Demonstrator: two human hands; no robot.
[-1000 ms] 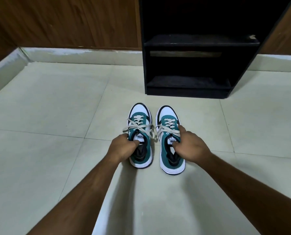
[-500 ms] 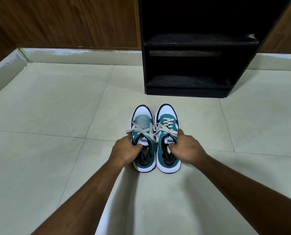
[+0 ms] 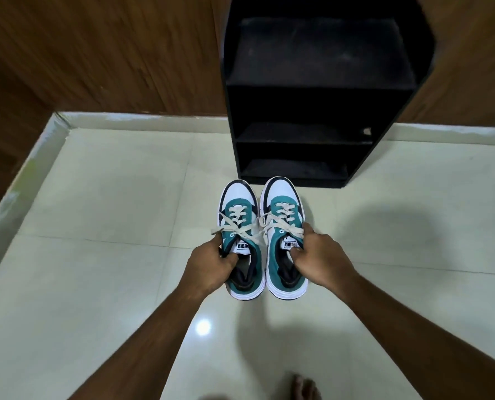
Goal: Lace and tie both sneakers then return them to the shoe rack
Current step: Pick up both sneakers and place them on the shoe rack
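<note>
Two teal, white and black sneakers with cream laces tied in bows hang side by side above the floor, toes pointing at the shoe rack. My left hand (image 3: 210, 262) grips the left sneaker (image 3: 239, 209) at its collar, fingers inside the opening. My right hand (image 3: 317, 256) grips the right sneaker (image 3: 281, 203) the same way. The black shoe rack (image 3: 312, 105) stands straight ahead against the wooden wall, with three dark shelves that hold nothing.
Pale glossy floor tiles (image 3: 110, 197) spread all around, with a raised tile skirting (image 3: 24, 180) along the left and back walls. Brown wood panelling (image 3: 110, 53) covers the walls. My bare foot (image 3: 304, 386) shows at the bottom edge.
Both sneakers have been lifted off the floor in my hands. My head has risen, so the rack's top shelf now shows from above and the shoes are nearer the rack.
</note>
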